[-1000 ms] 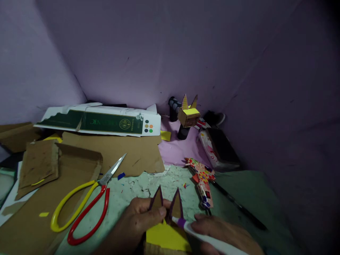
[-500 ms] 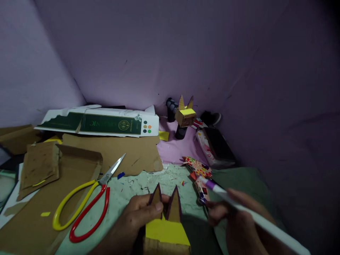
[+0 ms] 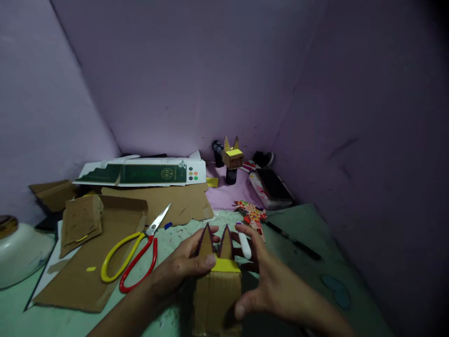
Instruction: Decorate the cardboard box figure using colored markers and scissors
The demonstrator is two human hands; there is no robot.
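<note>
A cardboard box figure (image 3: 217, 292) with a yellow top (image 3: 225, 265) and two pointed ears stands in front of me. My left hand (image 3: 184, 267) grips its left side, thumb pressed on the left ear. My right hand (image 3: 268, 285) cups the box's right side, thumb on the lower front, while its fingers hold a white marker with a purple tip (image 3: 242, 243) pointing up behind the ears.
Yellow-and-red scissors (image 3: 135, 252) lie on cardboard sheets (image 3: 105, 243) to the left. A green printed carton (image 3: 147, 173) lies behind. A similar small eared figure (image 3: 232, 159) stands at the back. A patterned glue gun (image 3: 252, 215) and a white bowl (image 3: 21, 252) are nearby.
My right hand swung the marker away to the right, then came back to the box's right side. The view pulled back and the whole box front shows now.
</note>
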